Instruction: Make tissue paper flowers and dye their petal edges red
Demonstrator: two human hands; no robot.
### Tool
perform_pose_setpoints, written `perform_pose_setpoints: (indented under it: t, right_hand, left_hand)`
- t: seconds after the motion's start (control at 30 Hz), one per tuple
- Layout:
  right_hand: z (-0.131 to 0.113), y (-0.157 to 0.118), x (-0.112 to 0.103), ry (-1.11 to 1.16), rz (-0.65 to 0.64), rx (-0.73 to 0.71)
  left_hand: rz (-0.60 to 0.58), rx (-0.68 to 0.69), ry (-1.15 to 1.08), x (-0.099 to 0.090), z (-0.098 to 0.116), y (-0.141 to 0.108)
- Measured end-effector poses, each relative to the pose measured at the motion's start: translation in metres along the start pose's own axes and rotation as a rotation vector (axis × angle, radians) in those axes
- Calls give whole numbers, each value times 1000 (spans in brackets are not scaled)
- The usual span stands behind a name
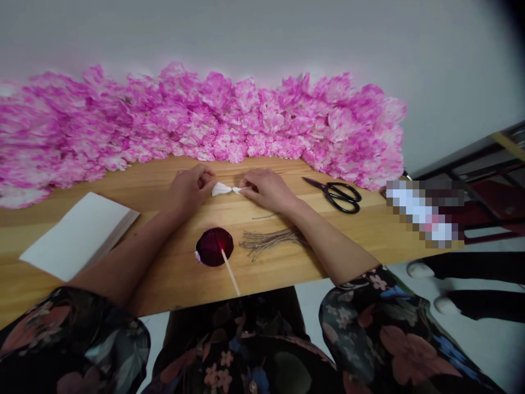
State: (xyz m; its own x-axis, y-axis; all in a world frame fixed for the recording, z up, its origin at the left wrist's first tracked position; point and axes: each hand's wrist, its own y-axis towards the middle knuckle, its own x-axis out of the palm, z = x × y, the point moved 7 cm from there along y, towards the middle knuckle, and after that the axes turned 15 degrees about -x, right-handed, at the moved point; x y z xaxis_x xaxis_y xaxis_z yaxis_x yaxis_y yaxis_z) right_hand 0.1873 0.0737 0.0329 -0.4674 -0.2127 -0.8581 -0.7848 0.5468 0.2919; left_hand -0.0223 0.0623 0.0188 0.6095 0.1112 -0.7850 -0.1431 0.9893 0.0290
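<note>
A small piece of white paper [221,189], pinched narrow near its right end, is stretched between my two hands above the wooden table. My left hand [192,189] grips its wider left part with closed fingers. At the narrow right end, my right hand [264,189] has thumb and fingers pressed together on the same piece. Below the hands sits a bowl of dark red liquid [211,249] with a light wooden stick [230,272] leaning out of it. A bundle of thin wires [268,239] lies to the right of the bowl, partly behind my right forearm.
Pink and white paper flowers [221,115] line the back of the wooden table [176,279]. Black-handled scissors [338,196] lie right of my hands. A stack of white paper [80,235] is at the left. At the right are a dark rack [488,169] and a person's legs [479,268].
</note>
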Motion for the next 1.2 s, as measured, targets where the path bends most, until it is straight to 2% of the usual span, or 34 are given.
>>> perform_pose_setpoints:
  t: [0.1, 0.17, 0.3, 0.37, 0.5, 0.63, 1.03, 1.2]
  right_hand:
    - [2, 1, 1, 17, 6, -3]
    - [3, 2, 2, 32, 4, -14]
    - [4, 4, 4, 30, -2, -34]
    - [5, 4, 5, 28, -3, -31]
    - [6, 3, 5, 40, -11, -27]
    - [6, 4, 4, 33, -17, -18]
    - [7, 3, 7, 77, 16, -35]
    - [4, 5, 7, 126, 35, -58]
  left_hand:
    - [47, -21, 7, -4, -1, -1]
    - [76, 14, 20, -7, 1, -2]
    - [-6, 234, 38, -3, 11, -5]
    - [-54, 287, 54, 2, 11, -6]
    - [-98, 269, 107, 8, 6, -5]
    - [-169, 264, 136, 8, 10, -8]
    - [-68, 212, 81, 5, 13, -9]
    - [-74, 236, 70, 10, 19, -14]
